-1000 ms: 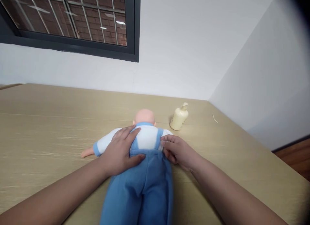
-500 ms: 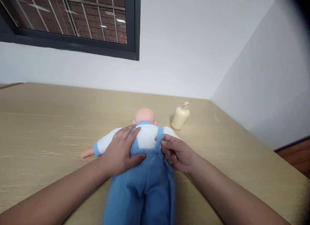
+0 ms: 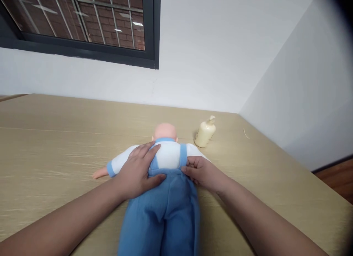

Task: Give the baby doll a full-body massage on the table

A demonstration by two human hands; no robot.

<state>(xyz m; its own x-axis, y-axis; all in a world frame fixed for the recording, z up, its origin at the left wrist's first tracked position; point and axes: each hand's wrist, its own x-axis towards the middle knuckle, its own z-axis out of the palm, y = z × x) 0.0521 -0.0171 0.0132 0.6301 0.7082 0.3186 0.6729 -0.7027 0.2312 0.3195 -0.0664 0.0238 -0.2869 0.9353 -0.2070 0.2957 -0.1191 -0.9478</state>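
Note:
A doll point(image 3: 164, 132) lies face down before me, its bald head pointing away. It wears a white shirt point(image 3: 168, 154) with blue cuffs and collar, and blue overalls point(image 3: 160, 212). My left hand point(image 3: 140, 169) rests flat on the left of its back, fingers stretched over the left strap and thumb across the waistband. At the right side, my right hand point(image 3: 199, 169) pinches the overalls where the right strap point(image 3: 183, 154) meets the waistband; its fingertips are partly hidden. The doll's left-side arm is stretched out, while my right hand covers part of the other arm.
A cream pump bottle point(image 3: 205, 133) stands on the wooden table point(image 3: 55, 145) beyond the doll's right shoulder. Farther right lies a thin pale strip point(image 3: 246, 134). White walls and a dark-framed barred window point(image 3: 151, 28) are behind the table.
My right hand has shifted from gripping under the right strap to the strap's lower end at the waistband. The strap now lies flatter. My left hand has stayed in place.

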